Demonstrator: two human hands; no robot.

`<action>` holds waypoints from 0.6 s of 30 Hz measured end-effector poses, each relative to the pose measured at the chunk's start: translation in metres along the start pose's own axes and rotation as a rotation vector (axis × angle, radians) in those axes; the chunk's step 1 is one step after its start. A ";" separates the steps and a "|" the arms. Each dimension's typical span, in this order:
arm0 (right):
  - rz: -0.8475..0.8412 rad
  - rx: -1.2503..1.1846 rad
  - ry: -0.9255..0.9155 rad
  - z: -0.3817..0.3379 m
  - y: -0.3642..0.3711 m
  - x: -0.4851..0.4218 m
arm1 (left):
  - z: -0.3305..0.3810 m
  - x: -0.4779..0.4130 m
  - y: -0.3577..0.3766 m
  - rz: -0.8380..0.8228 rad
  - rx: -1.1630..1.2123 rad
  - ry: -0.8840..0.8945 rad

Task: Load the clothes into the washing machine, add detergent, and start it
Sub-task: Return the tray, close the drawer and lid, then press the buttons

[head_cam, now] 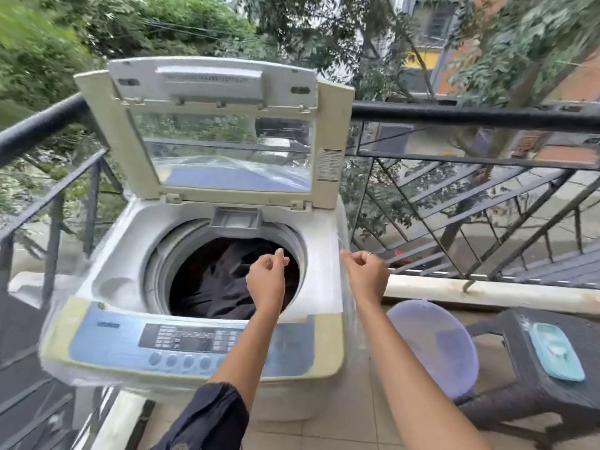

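A white top-loading washing machine (130,241) stands on a balcony with its lid (214,86) raised upright. Dark clothes (214,280) lie in the drum. My left hand (266,277) hovers over the right side of the drum opening, its fingers curled in and nothing in them. My right hand (367,274), with a ring on one finger, floats above the machine's right rim, loosely closed and holding nothing. The blue control panel (191,339) with its row of round buttons runs along the front edge. At the back of the opening sits a grey detergent tray (235,217).
A lilac plastic basket (435,345) stands on the tiled floor to the machine's right. Beside it is a dark stool (519,368) with a teal lidded container (556,352) on top. A black metal railing (470,116) runs behind and to the left.
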State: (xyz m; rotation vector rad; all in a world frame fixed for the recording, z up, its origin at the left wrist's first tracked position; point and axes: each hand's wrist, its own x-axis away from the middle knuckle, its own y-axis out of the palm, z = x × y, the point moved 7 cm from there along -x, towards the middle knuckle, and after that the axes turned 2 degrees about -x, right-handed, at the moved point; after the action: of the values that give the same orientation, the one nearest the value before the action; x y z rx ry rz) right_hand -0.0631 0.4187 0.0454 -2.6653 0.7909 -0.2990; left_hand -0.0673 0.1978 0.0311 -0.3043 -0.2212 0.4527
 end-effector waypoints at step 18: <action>-0.040 -0.299 0.397 -0.004 0.218 0.016 | -0.104 -0.200 -0.123 0.060 0.482 -0.503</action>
State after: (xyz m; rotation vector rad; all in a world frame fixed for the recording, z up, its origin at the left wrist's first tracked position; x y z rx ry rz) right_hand -0.1572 0.2380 -0.0325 -2.9466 0.9629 -0.7960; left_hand -0.1649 -0.0243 -0.0524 0.2829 -0.5817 0.6220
